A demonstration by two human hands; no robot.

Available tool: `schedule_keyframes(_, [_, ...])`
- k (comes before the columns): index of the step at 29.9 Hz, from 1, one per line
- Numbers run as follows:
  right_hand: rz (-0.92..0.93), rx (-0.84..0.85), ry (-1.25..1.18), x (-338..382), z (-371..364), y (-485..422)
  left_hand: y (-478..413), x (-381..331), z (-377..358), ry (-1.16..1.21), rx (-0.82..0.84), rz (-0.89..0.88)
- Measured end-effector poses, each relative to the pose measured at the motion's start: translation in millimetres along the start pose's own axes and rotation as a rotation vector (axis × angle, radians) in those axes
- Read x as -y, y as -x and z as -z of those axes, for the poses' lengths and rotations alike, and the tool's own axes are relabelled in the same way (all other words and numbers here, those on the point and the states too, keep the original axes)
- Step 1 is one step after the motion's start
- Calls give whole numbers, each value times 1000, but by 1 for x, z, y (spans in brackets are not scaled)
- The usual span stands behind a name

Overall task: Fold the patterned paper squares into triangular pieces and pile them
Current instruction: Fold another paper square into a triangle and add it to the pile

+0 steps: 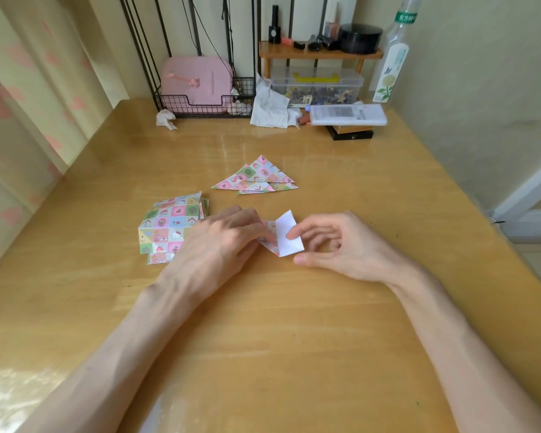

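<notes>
Paper (pixel 285 237): patterned sheet, mid-surface, between the hands. One flap is turned up with its white back showing, and the patterned part lies flat beneath.

Stack of unfolded squares (pixel 166 226): left of the paper, edges fanned. Pile of triangles (pixel 256 180): farther back, well apart.

Left hand (pixel 219 242): palm down, fingers nearly straight, tips pressing the patterned part to the surface (pixel 294 339).

Right hand (pixel 341 246): fingers loosely curled. Index tip touches the white flap. Thumb tip sits at the flap's lower corner; cannot tell if it touches.

Both forearms reach in from the near edge, wrists low.
</notes>
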State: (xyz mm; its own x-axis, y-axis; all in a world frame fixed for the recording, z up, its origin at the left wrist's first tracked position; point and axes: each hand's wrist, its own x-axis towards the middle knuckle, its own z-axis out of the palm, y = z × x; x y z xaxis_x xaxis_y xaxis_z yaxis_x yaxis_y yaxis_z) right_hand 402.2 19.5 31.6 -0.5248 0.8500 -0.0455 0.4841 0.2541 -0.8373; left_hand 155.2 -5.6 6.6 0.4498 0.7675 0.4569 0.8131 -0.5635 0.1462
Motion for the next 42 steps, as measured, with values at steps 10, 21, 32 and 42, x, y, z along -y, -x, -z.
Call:
schedule_keyframes(10, [236,1,300,-15,-16,-8,3,8,-3,136,128,21])
schedule_keyframes(21, [233,-53,213,-18,-21,-14,5,8,-5,295,157,116])
schedule_keyframes(32, [158,-158,239,-21,-34,-18,5,10,1,437,246,226])
schedule_keyframes(42, [143,-205,257,-18,-39,-18,3,6,-5,427,189,274])
